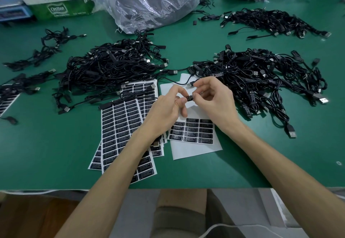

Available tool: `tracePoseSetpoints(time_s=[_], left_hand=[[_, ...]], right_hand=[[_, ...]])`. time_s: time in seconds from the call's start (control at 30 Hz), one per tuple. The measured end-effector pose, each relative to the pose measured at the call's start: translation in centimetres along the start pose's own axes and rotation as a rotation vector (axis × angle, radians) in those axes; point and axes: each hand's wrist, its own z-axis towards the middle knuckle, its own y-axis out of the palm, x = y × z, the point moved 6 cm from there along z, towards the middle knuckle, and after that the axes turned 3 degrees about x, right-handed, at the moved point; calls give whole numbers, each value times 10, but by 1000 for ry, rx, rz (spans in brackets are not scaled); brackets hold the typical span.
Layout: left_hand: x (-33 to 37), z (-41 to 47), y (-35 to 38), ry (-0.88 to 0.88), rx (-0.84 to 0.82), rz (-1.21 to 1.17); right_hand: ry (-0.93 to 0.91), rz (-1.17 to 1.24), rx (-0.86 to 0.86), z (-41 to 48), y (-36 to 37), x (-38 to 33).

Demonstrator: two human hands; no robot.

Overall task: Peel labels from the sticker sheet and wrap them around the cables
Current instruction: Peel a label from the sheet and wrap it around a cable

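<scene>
Two hands meet just above the partly peeled sticker sheet point(196, 150), holding a cable point(190, 98) between them by its small black boxy part, which shows white print. The left hand point(166, 107) pinches one end of that part between thumb and forefinger, its other fingers bent down toward the sheet. The right hand point(214, 99) pinches the other end the same way, its remaining fingers loosely curled and lifted. Both bare forearms reach in from the near edge of the green surface point(56, 144) and converge over the sheet, wrists raised off it. A few rows of black labels point(192, 131) remain on the sheet, below the hands. Left of the sheet, under the left forearm, lies a stack of full sheets point(119, 125). Beyond it on either side lie heaps of black cables point(112, 66).
</scene>
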Motion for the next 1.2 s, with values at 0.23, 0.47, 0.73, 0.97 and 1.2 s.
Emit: tracePoseSetpoints(time_s=[0.23,0.47,0.73,0.97,1.2], left_hand=[[2,-1,-1,19,2,-22],[6,-1,-2,28,6,-31],[10,-2,-3,66,-4,14],[8,-2,-2,63,3,40],[6,-1,-2,41,2,37]], right_hand=[[-8,-13,-6,0,1,1],[-12,-40,-8,0,2,1],[-10,-67,-10,-1,2,0],[-19,-73,-9,0,1,-1],[-21,-84,-10,0,1,-2]])
